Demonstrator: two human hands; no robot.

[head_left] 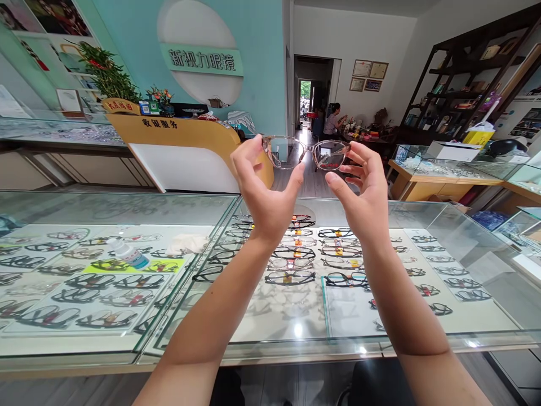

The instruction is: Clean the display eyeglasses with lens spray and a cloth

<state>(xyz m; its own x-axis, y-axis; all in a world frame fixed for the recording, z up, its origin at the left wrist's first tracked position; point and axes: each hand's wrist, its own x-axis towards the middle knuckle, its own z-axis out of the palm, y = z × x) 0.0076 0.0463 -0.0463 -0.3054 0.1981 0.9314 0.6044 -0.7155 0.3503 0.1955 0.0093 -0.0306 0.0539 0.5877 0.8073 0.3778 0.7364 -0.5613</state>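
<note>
A pair of eyeglasses [310, 149] with a thin, clear-looking frame is held up in front of me, above the glass display case. My left hand [270, 189] grips its left end, with the thumb near the lower rim of the left lens. At the other end my right hand [359, 194] has its fingers closed at the right hinge, thumb held apart below the lens. Red marking shows on or through the right lens. Beneath my arms, rows of eyeglass frames [291, 277] lie inside the case.
A small white bottle [129, 254] and a crumpled white cloth [188, 243] are on the left display case [76, 344]. Beyond stands a yellow and white counter [181, 152]. A person [332, 121] sits far back at a table. Another glass case [448, 169] is at right.
</note>
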